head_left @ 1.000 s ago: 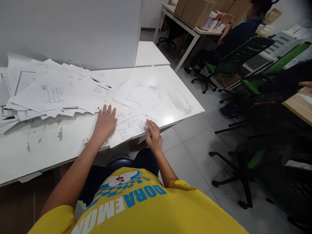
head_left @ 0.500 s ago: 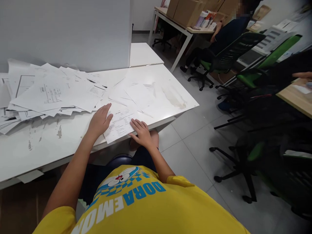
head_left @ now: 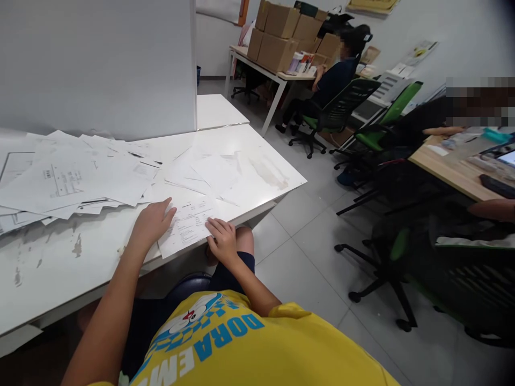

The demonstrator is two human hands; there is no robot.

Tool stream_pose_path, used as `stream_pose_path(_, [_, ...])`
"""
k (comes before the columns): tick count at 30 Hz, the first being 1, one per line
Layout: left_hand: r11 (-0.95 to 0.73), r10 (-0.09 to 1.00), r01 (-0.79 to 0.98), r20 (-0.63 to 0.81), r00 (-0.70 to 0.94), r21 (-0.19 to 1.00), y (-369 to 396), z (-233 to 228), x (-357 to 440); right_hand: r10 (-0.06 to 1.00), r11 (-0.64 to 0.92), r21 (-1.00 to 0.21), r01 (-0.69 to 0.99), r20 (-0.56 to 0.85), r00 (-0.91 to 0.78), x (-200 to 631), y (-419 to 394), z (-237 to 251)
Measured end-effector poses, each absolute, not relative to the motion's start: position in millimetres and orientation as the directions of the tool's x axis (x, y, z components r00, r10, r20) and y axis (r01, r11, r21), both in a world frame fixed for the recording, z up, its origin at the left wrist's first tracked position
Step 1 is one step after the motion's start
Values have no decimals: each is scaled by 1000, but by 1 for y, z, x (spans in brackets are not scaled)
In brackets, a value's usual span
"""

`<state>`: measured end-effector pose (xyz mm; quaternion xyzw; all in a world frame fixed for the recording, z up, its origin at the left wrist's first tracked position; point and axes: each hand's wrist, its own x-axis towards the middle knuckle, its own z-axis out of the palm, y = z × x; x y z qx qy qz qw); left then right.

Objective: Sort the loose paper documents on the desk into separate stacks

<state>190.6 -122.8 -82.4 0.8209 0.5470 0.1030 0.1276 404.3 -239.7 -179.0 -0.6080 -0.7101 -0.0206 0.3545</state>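
Observation:
A printed sheet of paper (head_left: 185, 228) lies at the front edge of the white table, with one corner over the edge. On its left side, my left hand (head_left: 152, 226) rests with fingers stretched out and thumb apart. My right hand (head_left: 222, 241) lies on the sheet's right edge, fingers extended over the paper and the thumb near the table edge. Behind the sheet are a few loose, mostly blank papers (head_left: 215, 174). A large untidy pile of printed papers (head_left: 92, 174) spreads out to the left of my left hand.
The white table (head_left: 265, 161) has grey smudges and ends at a corner on the right. A grey partition (head_left: 96, 64) stands along its back. Beyond are green-black office chairs (head_left: 341, 107), stacked cardboard boxes (head_left: 277, 51), a wooden desk (head_left: 446, 166) and people seated.
The camera view has tilted up and turned right, so more of the room shows. Both hands stay at the same sheet, with hardly any movement against it.

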Motion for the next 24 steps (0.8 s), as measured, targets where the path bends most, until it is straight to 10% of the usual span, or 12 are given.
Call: stream_pose_path(24, [-334,943,845,140,303,418,-94,-118,173,853,130,-295,947,520,45,449,-221,-196])
